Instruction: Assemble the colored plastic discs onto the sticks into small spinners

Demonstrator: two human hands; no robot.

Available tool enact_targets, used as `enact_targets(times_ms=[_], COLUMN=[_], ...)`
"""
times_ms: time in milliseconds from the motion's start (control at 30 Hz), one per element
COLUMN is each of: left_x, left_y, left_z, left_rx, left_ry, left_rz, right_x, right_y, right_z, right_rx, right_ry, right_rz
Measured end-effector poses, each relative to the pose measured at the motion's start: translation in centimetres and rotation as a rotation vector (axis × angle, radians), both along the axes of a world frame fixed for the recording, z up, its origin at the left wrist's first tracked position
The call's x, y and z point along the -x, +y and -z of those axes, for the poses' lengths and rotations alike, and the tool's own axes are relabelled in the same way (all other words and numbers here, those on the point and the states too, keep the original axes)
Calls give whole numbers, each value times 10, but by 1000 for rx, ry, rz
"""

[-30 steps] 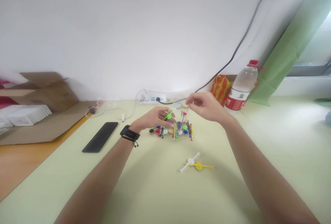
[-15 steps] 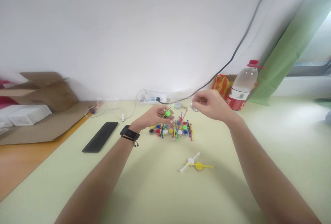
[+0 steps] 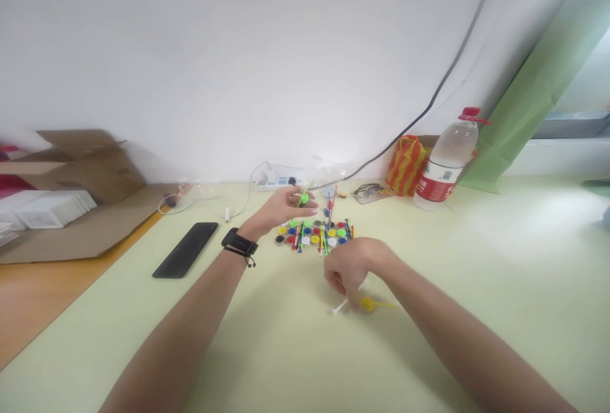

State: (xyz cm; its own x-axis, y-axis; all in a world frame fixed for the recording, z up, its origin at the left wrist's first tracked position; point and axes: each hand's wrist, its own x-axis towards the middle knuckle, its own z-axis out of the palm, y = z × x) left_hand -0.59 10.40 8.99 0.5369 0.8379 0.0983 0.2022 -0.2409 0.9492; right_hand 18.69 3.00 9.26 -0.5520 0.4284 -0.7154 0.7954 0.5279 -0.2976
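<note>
My left hand (image 3: 286,206), above the back of the table, holds a bright green arrow spinner (image 3: 304,198) between its fingers. Just below and beside it stands a cluster of small round discs (image 3: 316,231) in several colours, with thin arrow pointers among them. A red arrow piece (image 3: 332,200) stands upright behind the cluster. Nearer to me, my right hand (image 3: 352,270) is down with curled fingers on a white arrow spinner (image 3: 339,307), covering its middle; motion blurs the fingertips. A yellow arrow spinner (image 3: 368,304) lies on the table right beside them.
A black phone-like slab (image 3: 185,250) lies left of my forearm. Along the wall are a power strip (image 3: 274,178) with cables, eyeglasses (image 3: 369,192), a red-yellow bag (image 3: 406,165) and a large water bottle (image 3: 445,165). A cardboard box (image 3: 95,165) with white pieces stands far left.
My right hand has come down toward me from above the back of the table onto the white arrow spinner. My left hand keeps the green spinner, slightly higher and further left.
</note>
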Motion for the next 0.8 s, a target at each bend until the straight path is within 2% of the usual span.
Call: enact_targets(times_ms=[133, 333, 433, 500, 600, 667, 800], left_x=[0, -1, -2, -2, -1, -1, -2], left_y=[0, -1, -1, -1, 1, 2, 1], left_z=[1, 4, 4, 4, 6, 7, 9], left_rx=[-1, -22, -47, -59, -61, -69, -93], left_ry=[-4, 27, 53, 66, 88, 109, 147], left_rz=[23, 54, 66, 83, 120, 138, 159], right_x=[7, 1, -12, -25, -50, -65, -86], right_y=[-3, 4, 12, 15, 15, 12, 4], right_z=[5, 17, 15, 4, -20, -37, -58], right_rx=[17, 8, 50, 95, 52, -67, -548], right_ry=[-14, 133, 313, 500, 765, 941, 1411], right_rz=[30, 12, -34, -28, 128, 294, 669])
